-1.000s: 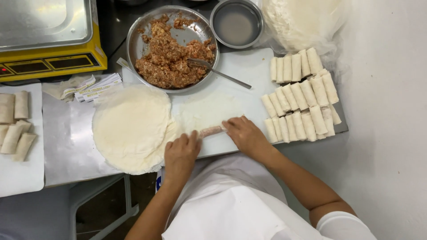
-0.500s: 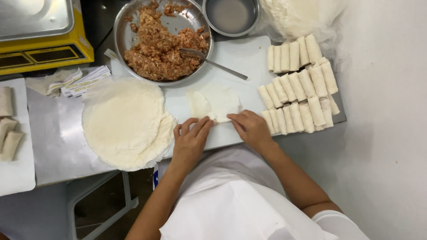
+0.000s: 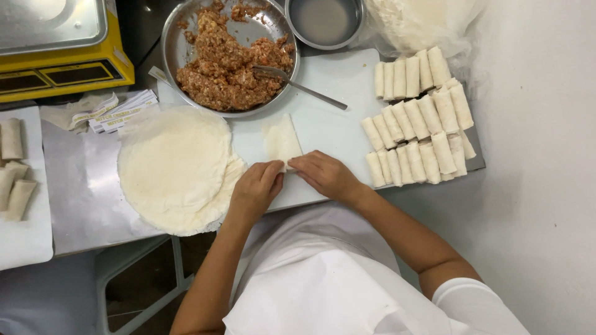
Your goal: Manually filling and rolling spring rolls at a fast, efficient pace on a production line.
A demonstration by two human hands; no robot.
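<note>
A thin white wrapper (image 3: 282, 139), folded into a narrow strip, lies on the white cutting board (image 3: 335, 124). My left hand (image 3: 256, 189) and my right hand (image 3: 324, 174) meet at its near end, fingers pinching the rolled edge. Left of my hands sits a round stack of flat wrappers (image 3: 174, 164). Behind the board stands a metal bowl (image 3: 177, 37) of reddish minced filling (image 3: 226, 68) with a spoon (image 3: 298, 84) in it. Several finished white rolls (image 3: 419, 121) lie in rows on the right of the board.
A yellow scale (image 3: 62, 59) stands at the back left. A white tray (image 3: 25, 242) on the left carries a few rolls. A small metal bowl of liquid (image 3: 324, 22) and a plastic bag of wrappers (image 3: 422, 22) are at the back. Paper slips (image 3: 121, 108) lie by the wrapper stack.
A second ago both hands pressed a thin roll at the board's near edge. Now the wrapper lies as a folded strip on the board, and both hands grip its near end.
</note>
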